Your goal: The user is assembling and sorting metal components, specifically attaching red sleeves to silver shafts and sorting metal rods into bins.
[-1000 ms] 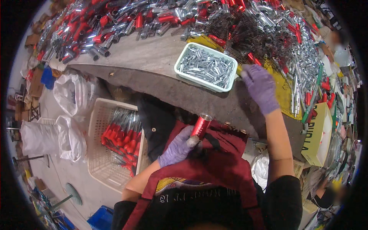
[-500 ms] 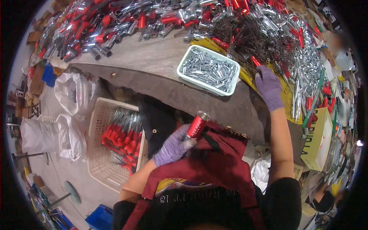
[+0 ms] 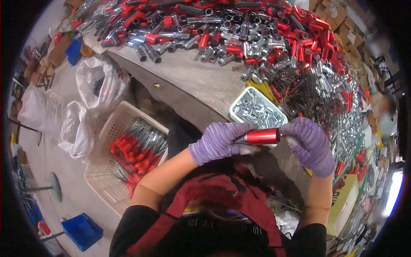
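In front of my body, my left hand [image 3: 224, 143], in a purple knit glove, grips a shiny red metal tube [image 3: 263, 136] lying nearly level. My right hand [image 3: 309, 145], gloved the same way, is closed with its fingertips at the tube's right end. What those fingers pinch, if anything, is too small and hidden to name. Just beyond the tube stands a pale green tray [image 3: 235, 117] filled with small silver metal pins [image 3: 259, 108]. Dark coil springs [image 3: 302, 92] lie heaped past the tray, on the right.
Chrome and red tubes [image 3: 205, 38] cover the far side of the worktable [image 3: 184, 70]. A cream plastic basket [image 3: 102, 188] at my left holds red-handled metal pieces [image 3: 132, 156]. White sacks [image 3: 77, 128], a blue bin [image 3: 82, 231] and a yellow carton [image 3: 344, 203] stand around.
My right hand has come back from the spring heap to the tube's end. My left hand has raised the red tube and turned it level. The view has shifted.
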A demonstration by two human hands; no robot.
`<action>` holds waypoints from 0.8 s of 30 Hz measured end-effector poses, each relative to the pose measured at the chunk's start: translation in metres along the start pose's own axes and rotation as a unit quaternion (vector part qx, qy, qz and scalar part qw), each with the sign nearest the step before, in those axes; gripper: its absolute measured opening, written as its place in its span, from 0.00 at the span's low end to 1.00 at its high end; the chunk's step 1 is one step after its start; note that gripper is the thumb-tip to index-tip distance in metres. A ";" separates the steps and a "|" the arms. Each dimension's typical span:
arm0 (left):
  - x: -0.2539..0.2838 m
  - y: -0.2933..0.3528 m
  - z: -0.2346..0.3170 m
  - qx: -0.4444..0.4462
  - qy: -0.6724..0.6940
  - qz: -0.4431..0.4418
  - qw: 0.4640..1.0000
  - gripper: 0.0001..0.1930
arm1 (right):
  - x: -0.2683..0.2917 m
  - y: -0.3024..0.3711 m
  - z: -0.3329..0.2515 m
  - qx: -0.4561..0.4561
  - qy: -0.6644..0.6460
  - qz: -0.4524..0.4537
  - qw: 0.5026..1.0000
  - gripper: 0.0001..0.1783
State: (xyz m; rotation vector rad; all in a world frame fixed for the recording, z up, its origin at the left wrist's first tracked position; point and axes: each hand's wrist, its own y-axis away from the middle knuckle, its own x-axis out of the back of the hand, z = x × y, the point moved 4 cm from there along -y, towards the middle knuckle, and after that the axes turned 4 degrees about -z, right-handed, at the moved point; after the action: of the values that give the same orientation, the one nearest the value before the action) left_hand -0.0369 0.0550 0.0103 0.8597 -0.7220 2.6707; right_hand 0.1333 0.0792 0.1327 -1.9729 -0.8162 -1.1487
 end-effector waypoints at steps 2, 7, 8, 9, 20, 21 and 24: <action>0.003 -0.006 -0.009 -0.002 0.004 0.031 1.000 0.30 | 0.002 -0.017 0.000 0.006 0.012 -0.008 1.000 0.11; 0.016 -0.022 -0.034 -0.033 0.062 0.121 0.990 0.29 | 0.004 -0.064 0.009 0.009 0.000 -0.037 0.999 0.11; 0.015 -0.022 -0.042 -0.034 0.058 0.124 0.990 0.29 | 0.001 -0.076 0.009 0.044 -0.009 -0.063 0.997 0.12; 0.014 -0.019 -0.052 -0.041 0.078 0.164 0.983 0.29 | -0.003 -0.088 0.010 0.079 -0.018 -0.089 0.993 0.14; -0.001 -0.019 -0.097 -0.033 0.220 0.179 0.958 0.35 | -0.024 -0.325 0.219 -0.110 0.436 0.074 0.890 0.24; -0.003 -0.017 -0.098 -0.048 0.229 0.188 0.954 0.36 | -0.033 -0.336 0.222 0.004 0.551 0.071 0.831 0.28; -0.002 -0.014 -0.102 -0.015 0.268 0.151 0.951 0.32 | -0.035 -0.359 0.213 -0.065 0.545 -0.022 0.836 0.30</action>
State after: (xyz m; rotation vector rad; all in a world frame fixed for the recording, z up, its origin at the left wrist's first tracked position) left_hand -0.0790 0.1204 -0.0578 -0.0138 -0.7937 2.9394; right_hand -0.0678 0.4461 0.1159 -1.0360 -0.1518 -2.0537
